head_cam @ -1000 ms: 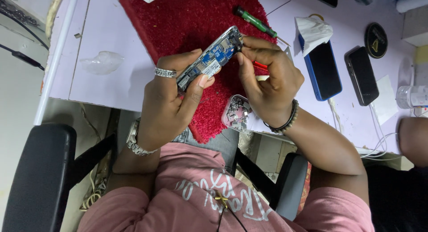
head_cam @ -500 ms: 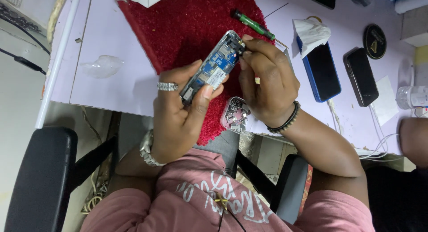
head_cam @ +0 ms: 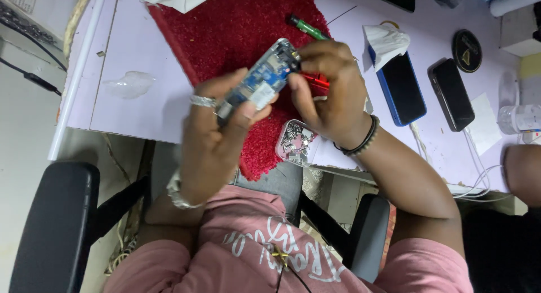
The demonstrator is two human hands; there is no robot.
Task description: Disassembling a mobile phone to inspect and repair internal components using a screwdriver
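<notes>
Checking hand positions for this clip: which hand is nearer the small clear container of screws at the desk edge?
Right. The right hand sits just above the container of screws, its heel almost over it. The left hand, holding the opened phone, is farther off to the side.

The person is wearing a short-sleeved pink cotton shirt (head_cam: pixel 265 253) with looping white script lettering running across its front, and a thin dark cord is hanging down over that lettering. The left hand (head_cam: pixel 211 143) is wearing a broad silver ring (head_cam: pixel 203 101) on one finger and a silver metal wristband (head_cam: pixel 177 191), while the right hand (head_cam: pixel 329 90) is wearing a black beaded bracelet (head_cam: pixel 360 141) at the wrist.
</notes>
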